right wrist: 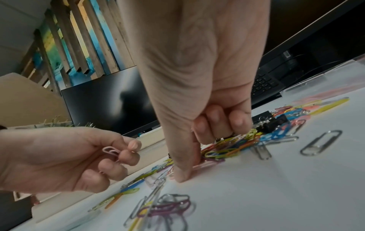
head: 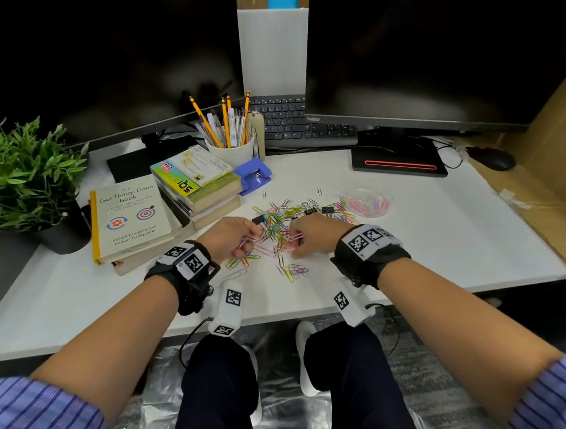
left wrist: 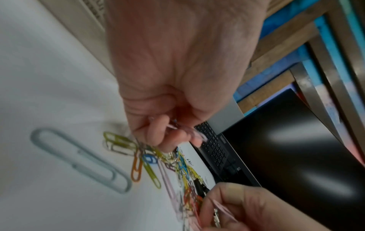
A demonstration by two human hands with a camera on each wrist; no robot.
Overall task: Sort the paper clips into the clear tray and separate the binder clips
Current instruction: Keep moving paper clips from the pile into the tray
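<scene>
From the head view we're seeing the whole table [head: 430, 235]: books [head: 131, 220] on the left, pencil cup [head: 231, 150] behind, paper clip pile [head: 282, 221] in the middle w/ black binder clips [head: 325, 209] at its far edge, clear tray [head: 369, 201] to the right already holding pink clips. The wrist views are showing what that view isn't: the grips. Left hand [head: 233, 234] is hovering over the pile's left edge, fingers curled, pinching pink clips [right wrist: 109, 150]. Right hand [head: 310, 234] is sitting on the pile's near right side, fingers tucked in, thumb tip pressing down on the table beside a pink clip [head: 294, 238]; we can't tell whether it's actually gripping it. One big grey clip [left wrist: 79, 159] is lying apart from the pile.
</scene>
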